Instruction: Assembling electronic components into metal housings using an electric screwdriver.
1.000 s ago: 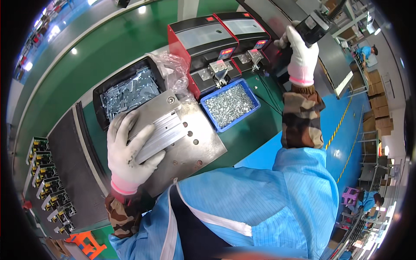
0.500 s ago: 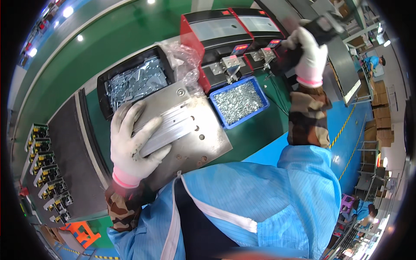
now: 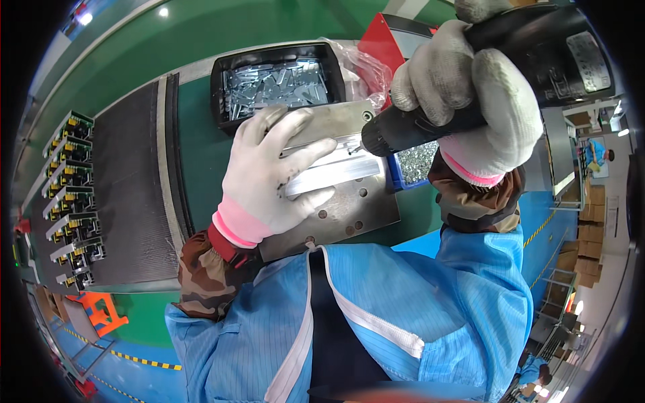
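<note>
My left hand [image 3: 265, 178], in a white glove with a pink cuff, holds a silver aluminium profile [image 3: 339, 176] down on a flat metal plate [image 3: 366, 209]. Its thumb lies along the near side and its fingers are spread across the far side. In my gloved right hand [image 3: 463, 87] is a black power screwdriver [image 3: 416, 131], gripped round its body and pointing left. The driver's tip reaches the right part of the profile; whether it touches a screw there I cannot tell.
Beyond the plate stands a black tray [image 3: 279, 84] of flat metal pieces, with clear plastic film [image 3: 363, 70] beside it. A blue bin [image 3: 410, 164] of small screws is partly hidden under the driver, near a red machine [image 3: 386, 43]. Several assembled units [image 3: 70, 195] line the left.
My right hand has come in from the far right with the screwdriver, now over the plate. My left hand stays on the profile. The view has shifted, so the bench appears further right.
</note>
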Motion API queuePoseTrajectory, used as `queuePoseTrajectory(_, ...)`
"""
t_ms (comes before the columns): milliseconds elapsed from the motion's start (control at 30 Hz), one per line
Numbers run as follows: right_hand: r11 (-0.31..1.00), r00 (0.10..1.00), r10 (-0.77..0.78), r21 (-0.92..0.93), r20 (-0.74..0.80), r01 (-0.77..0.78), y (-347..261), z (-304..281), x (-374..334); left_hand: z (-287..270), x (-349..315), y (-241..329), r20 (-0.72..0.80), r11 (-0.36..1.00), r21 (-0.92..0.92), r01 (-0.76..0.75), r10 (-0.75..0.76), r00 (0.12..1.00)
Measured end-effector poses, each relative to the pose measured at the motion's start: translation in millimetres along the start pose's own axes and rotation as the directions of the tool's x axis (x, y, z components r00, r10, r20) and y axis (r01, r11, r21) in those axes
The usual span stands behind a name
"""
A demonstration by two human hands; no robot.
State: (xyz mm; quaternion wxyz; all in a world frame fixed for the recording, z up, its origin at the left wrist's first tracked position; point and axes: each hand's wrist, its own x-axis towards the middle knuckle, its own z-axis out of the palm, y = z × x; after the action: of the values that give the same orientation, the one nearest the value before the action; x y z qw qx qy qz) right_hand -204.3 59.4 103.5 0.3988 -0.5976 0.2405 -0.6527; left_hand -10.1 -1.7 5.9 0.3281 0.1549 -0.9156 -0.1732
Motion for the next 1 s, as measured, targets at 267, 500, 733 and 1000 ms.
queuePoseTrajectory(267, 0.998, 0.998, 0.066, -0.026, 0.018, -0.065, 7, -1, 2, 3, -2, -3, -0.062, 1.0, -0.023, -0.003, 0.002, 0.998)
queuePoseTrajectory(500, 0.996, 0.978, 0.079, 0.017, 0.191, -0.084, 20, -11, 4, 1, -1, -4, -0.024, 1.0, -0.003, -0.028, 0.028, 0.999)
queuePoseTrajectory(733, 0.991, 0.991, 0.088, 0.087, 0.101, -0.097, 28, -8, 0, 2, -3, -4, -0.109, 0.994, 0.024, 0.107, -0.104, 0.989)
queuePoseTrajectory(1000, 0.971, 0.962, -0.045, -0.24, -0.268, -0.022, 22, 15, -4, 4, -3, -4, -0.1, 0.995, -0.044, 0.089, -0.093, 0.991)
